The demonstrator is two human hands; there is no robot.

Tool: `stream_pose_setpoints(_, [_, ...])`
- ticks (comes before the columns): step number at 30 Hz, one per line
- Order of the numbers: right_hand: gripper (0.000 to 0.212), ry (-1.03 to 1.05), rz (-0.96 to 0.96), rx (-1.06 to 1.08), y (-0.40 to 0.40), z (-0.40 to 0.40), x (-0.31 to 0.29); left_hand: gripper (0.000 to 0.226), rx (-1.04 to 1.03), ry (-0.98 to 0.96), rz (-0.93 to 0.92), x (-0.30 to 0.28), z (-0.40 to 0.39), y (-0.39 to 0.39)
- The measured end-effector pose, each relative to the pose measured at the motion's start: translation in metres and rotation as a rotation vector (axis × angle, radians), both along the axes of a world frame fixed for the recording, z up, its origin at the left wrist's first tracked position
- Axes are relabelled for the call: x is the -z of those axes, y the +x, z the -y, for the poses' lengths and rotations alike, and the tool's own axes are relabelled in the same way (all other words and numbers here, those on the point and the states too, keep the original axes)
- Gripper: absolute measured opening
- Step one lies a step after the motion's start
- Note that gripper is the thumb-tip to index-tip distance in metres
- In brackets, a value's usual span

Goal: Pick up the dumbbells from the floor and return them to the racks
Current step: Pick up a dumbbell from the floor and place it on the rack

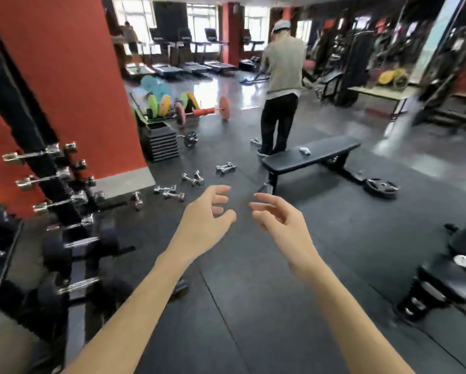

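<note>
Several small chrome dumbbells lie scattered on the black rubber floor ahead: one (137,200) nearest the rack, a pair (169,192) beside it, another pair (193,178) further on, and one (225,167) near the bench. A black upright rack (56,184) on the left carries chrome dumbbells above and black ones below. My left hand (208,214) and my right hand (276,215) are stretched out side by side above the floor, fingers apart and curled, holding nothing. Both are well short of the dumbbells.
A flat black bench (311,155) stands ahead right, with a weight plate (380,187) on the floor by its foot. A person (281,85) stands beyond it, back turned. Stacked black steps (161,143) and coloured plates (169,103) sit by the red pillar. A machine base (442,282) is at right.
</note>
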State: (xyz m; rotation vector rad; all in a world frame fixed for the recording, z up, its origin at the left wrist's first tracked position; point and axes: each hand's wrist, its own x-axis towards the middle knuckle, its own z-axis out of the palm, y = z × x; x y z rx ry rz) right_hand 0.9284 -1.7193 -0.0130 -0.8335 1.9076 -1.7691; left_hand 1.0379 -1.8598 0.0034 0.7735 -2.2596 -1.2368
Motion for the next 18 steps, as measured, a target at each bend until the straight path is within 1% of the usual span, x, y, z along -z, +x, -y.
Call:
stream_pose_setpoints(5, [0.035, -0.021, -0.038, 0.222, -0.091, -0.146, -0.014, 0.047, 0.224, 0.023, -0.052, -0.013, -0.132, -0.126])
stream_pose_setpoints(9, [0.036, -0.023, -0.039, 0.404, -0.145, -0.262, -0.011, 0.046, 0.415, 0.088, -0.018, -0.014, -0.237, -0.209])
stream_pose_setpoints(14, [0.036, -0.060, 0.030, 0.675, -0.202, -0.395, -0.002, 0.042, 0.642, 0.161, 0.051, -0.010, -0.354, -0.303])
stream_pose_setpoints(18, [0.036, -0.072, 0.084, 0.878, -0.241, -0.477, 0.013, 0.038, 0.803, 0.182, 0.045, 0.004, -0.434, -0.381])
